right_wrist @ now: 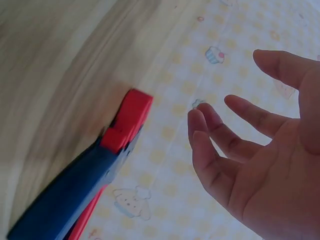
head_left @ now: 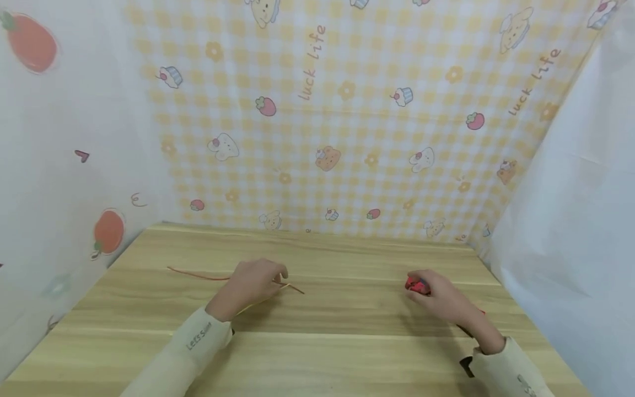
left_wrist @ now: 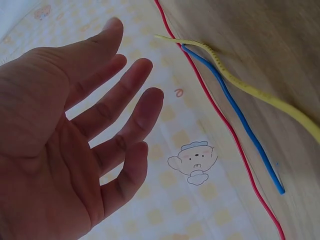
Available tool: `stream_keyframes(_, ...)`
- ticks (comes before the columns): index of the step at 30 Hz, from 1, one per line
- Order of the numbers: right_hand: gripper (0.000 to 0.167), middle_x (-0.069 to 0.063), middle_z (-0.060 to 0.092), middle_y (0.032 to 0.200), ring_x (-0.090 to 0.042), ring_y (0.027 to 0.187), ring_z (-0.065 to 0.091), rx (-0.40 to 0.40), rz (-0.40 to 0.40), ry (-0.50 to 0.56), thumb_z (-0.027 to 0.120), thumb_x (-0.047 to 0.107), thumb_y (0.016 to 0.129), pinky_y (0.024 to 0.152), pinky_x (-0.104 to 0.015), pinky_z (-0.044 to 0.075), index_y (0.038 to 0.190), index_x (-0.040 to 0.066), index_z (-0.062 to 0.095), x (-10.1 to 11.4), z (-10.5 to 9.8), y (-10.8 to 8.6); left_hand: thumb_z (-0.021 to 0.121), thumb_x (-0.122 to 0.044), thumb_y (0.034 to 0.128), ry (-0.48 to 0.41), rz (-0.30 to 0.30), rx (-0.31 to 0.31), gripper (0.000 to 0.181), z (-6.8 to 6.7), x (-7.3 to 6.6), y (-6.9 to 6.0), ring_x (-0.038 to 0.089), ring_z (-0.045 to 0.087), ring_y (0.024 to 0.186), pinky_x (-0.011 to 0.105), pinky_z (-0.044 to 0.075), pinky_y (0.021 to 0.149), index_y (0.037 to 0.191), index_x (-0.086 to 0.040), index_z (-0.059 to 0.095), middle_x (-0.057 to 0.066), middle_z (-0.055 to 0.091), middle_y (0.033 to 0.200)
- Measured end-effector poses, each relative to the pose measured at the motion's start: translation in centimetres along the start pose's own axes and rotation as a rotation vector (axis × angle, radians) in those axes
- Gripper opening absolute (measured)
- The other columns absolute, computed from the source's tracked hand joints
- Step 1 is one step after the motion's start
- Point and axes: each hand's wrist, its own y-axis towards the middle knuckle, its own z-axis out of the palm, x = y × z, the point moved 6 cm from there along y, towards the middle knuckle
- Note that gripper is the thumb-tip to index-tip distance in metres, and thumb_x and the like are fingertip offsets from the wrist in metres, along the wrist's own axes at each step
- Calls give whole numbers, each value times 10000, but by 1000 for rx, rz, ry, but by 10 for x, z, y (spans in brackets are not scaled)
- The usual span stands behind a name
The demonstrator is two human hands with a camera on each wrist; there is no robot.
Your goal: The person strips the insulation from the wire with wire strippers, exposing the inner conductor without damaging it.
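Observation:
Over the left part of the table is my left hand (head_left: pixel 255 284), its fingers loosely bent and holding nothing. By it lie three thin wires: a long red wire (left_wrist: pixel 220 110), a short blue wire (left_wrist: pixel 245 122) and a yellow wire (left_wrist: pixel 265 96). In the head view the hand hides part of them. On the right side my right hand (head_left: pixel 441 298) is over a wire stripper with a red head (head_left: pixel 416 284), partly hidden by the hand. The right wrist view shows the wire stripper (right_wrist: pixel 75 187), with a dark blue handle, beside relaxed, parted fingers that do not grip it.
The wooden table (head_left: pixel 342 353) runs back to a yellow-checked cloth (head_left: pixel 347 127) with printed cartoons. White cloth (head_left: pixel 570 193) hangs along the right side, and more printed white cloth (head_left: pixel 64 165) along the left.

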Motion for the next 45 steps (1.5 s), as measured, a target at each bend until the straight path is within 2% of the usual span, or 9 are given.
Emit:
stream_keyframes(6,488,-295,591,1207,-399,1011,611,-51,30,-49,718,192,917,762,-473,525,1283,-93,566,-21,-9,-10,790,-258,851,13,15,25,193,4,1,-2,157,679,875,408,523,714,1027,-205,730,-84,725,931)
stream_keyframes(10,515,-322,580,1216,-457,1042,602,-34,77,-53,718,183,916,817,-549,516,1298,-113,540,-36,-13,-17,801,-251,839,4,11,36,188,7,4,-6,147,676,854,394,528,723,1009,-203,737,-85,725,909)
stream_keyframes(18,594,-350,589,1148,-480,980,616,-24,121,-68,723,209,911,779,-554,524,1325,-143,482,-58,-24,-22,822,-262,814,8,-18,46,251,4,10,-9,169,679,866,423,528,718,1040,-193,737,-76,728,914)
stream_keyframes(24,632,-382,564,1161,-538,1024,571,-6,161,-75,737,237,903,810,-593,498,1306,-168,469,-76,-25,-33,832,-271,802,19,-12,56,256,5,10,-7,146,675,836,404,523,697,1029,-192,745,-79,727,896)
stream_keyframes(33,687,-343,594,1156,-455,998,616,38,219,-55,760,298,877,777,-531,522,1304,-161,480,-85,-20,-41,836,-263,796,21,-7,61,228,8,8,-6,108,626,746,361,505,648,994,-183,757,-65,712,856)
stream_keyframes(37,732,-329,605,1157,-464,1029,607,52,210,-61,803,324,832,803,-538,519,1287,-162,501,-86,-18,-41,832,-271,799,17,-2,62,209,10,10,-6,120,633,748,370,507,647,973,-183,756,-66,708,848)
stream_keyframes(42,666,-329,618,1119,-441,1017,609,59,153,-95,837,276,786,807,-534,513,1196,-171,562,-85,-16,-40,834,-292,795,33,-12,74,213,14,13,-6,121,631,742,374,502,643,965,-192,753,-81,703,845)
stream_keyframes(45,642,-316,626,1095,-431,1003,613,63,154,-97,850,246,763,809,-530,514,1161,-177,576,-86,-14,-40,829,-296,803,39,-7,83,198,15,13,-6,105,584,705,361,478,628,946,-186,748,-92,673,812)
